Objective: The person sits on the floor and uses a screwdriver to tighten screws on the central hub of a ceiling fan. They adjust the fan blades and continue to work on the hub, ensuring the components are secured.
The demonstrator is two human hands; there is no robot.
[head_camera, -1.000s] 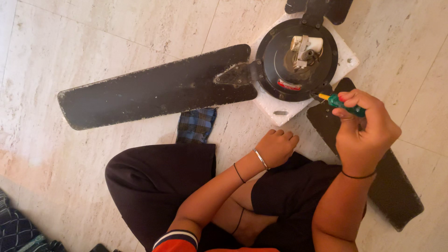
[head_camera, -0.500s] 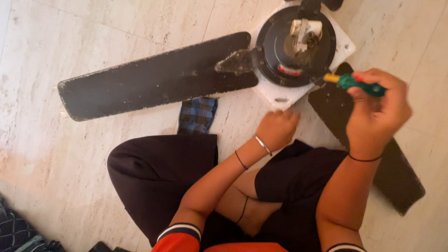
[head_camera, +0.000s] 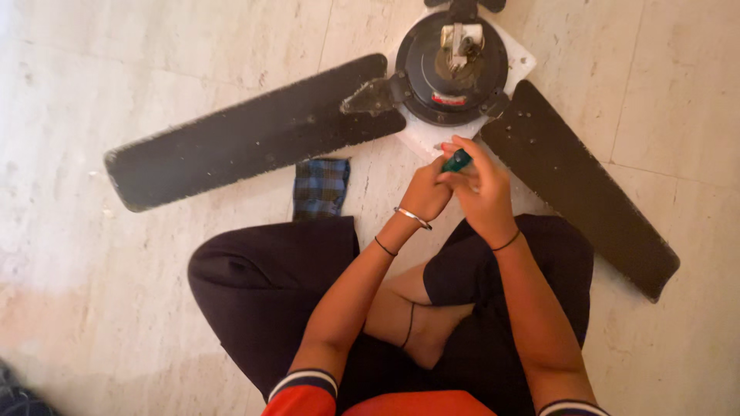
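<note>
right hand [head_camera: 484, 192] clenched round green screwdriver [head_camera: 456, 161], left hand [head_camera: 425, 192] closed against it; judged light, rigid, best gripped at handle, beside ceiling fan motor [head_camera: 455, 73].

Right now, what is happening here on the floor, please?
A person sits cross-legged on a pale stone floor in front of a dark ceiling fan lying flat, with its blades spread out. The right hand holds a green-handled screwdriver, and the left hand meets it at the tool, just below the fan's round motor housing. A folded blue checked cloth lies on the floor beside the person's knee, under the long left blade.
</note>
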